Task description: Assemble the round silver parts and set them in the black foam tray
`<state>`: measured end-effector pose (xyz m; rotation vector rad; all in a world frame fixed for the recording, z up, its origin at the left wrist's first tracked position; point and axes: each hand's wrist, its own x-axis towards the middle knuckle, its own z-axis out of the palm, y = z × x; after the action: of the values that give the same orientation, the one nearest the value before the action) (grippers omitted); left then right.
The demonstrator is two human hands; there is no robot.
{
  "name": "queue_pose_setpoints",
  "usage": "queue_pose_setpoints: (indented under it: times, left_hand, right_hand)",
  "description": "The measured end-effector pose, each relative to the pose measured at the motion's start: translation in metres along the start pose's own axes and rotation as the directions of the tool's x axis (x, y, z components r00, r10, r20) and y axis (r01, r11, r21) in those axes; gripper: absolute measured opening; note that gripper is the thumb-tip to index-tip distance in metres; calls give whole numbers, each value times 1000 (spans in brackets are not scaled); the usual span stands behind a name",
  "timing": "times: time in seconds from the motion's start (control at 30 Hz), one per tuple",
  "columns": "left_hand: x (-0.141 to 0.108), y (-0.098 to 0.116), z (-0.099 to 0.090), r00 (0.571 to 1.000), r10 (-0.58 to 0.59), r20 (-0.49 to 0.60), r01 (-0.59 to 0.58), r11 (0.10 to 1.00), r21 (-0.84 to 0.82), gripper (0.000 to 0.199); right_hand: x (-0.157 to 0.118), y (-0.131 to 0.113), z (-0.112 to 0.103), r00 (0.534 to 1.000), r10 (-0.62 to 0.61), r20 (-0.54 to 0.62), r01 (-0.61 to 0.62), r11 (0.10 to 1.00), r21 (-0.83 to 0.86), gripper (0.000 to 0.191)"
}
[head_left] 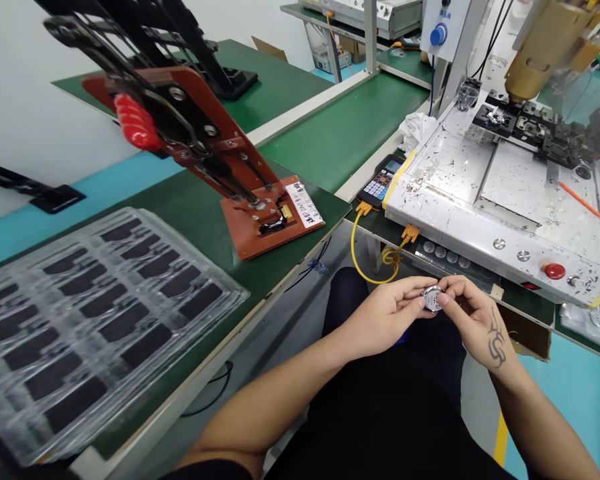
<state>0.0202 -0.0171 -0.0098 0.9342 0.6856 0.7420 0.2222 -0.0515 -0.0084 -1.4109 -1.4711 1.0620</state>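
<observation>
A small round silver disc, like a watch case back (433, 299), is held over my lap between both hands. My left hand (387, 313) pinches its left side between thumb and fingers. From the other side, my right hand (467, 317) grips the rim, its thumb resting near the disc's edge. Fine dark markings show on the face, too small to read. Fingers hide parts of the disc's rim and its underside.
To the left stand a clear tray (125, 300) with dark flat pieces and a brown toggle press (273, 220) with a red handle (137, 123). On the right is a white machine (450, 193) with a red button (553, 271). A keypad controller (380, 183) and yellow cable (355, 247) lie beside it.
</observation>
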Motion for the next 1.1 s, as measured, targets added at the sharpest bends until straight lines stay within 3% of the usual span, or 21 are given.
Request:
queue_pose_setpoints:
  times: [0.23, 0.5, 0.57, 0.67, 0.73, 0.8, 0.9, 1.0, 1.1]
  left_hand:
    - [-2, 2, 4, 1000, 20, 5, -20, 999, 43, 43]
    - [-3, -9, 1, 982, 184, -43, -158, 922, 354, 39]
    - [-2, -8, -3, 975, 222, -11, -193, 868, 457, 44]
    - [-2, 1, -9, 967, 252, 36, -220, 759, 613, 54]
    - [-2, 9, -13, 967, 250, 48, -226, 757, 613, 58]
    - [-2, 14, -16, 969, 248, 24, -224, 827, 515, 58]
    - [-2, 14, -18, 967, 238, -88, -195, 919, 343, 56]
    - [-3, 9, -17, 960, 222, -172, -176, 953, 247, 44]
    - [-7, 8, -14, 961, 205, -184, -165, 964, 210, 37]
  right_hand:
    - [-2, -3, 3, 999, -35, -19, 35, 999, -40, 27]
    - [1, 5, 5, 980, -184, -79, 159, 954, -254, 24]
    - [4, 9, 4, 976, -216, -26, 199, 935, -294, 15]
    - [11, 9, 4, 940, -314, 132, 341, 878, -336, 16]
    - [15, 6, 4, 924, -344, 167, 381, 865, -325, 13]
    - [19, 3, 6, 950, -290, 115, 310, 916, -255, 11]
    - [24, 0, 12, 996, -84, -3, 84, 996, 9, 26]
    - [26, 1, 24, 998, 60, 0, -58, 965, 254, 36]
    - [24, 1, 34, 997, 69, 39, -78, 944, 322, 37]
